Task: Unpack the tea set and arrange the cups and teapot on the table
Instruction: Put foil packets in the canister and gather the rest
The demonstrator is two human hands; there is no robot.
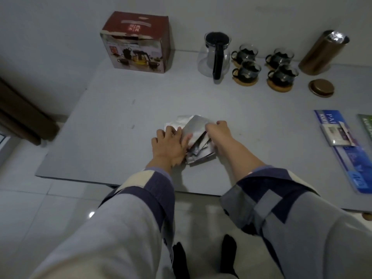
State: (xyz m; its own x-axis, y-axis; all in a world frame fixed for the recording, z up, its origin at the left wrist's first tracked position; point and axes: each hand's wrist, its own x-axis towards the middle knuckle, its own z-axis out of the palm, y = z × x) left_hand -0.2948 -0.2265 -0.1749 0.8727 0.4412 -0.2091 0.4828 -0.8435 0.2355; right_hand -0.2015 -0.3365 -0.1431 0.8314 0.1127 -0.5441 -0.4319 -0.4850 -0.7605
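Note:
A glass teapot (214, 55) with a black lid and handle stands at the back of the grey table (112, 125). Right of it, several glass cups (248, 70) sit on round wooden coasters in two rows. The red tea set box (136, 43) stands at the back left. Near the front edge lies a pile of silver foil packets (198, 125). My left hand (171, 144) presses on the pile's left side. My right hand (218, 133) grips packets on the right side.
A tall bronze canister (323, 52) stands open at the back right, its round lid (321, 88) lying in front of it. Blue and green booklets (350, 156) and a small card lie along the right edge. Tiled floor and a brown curtain are at the left.

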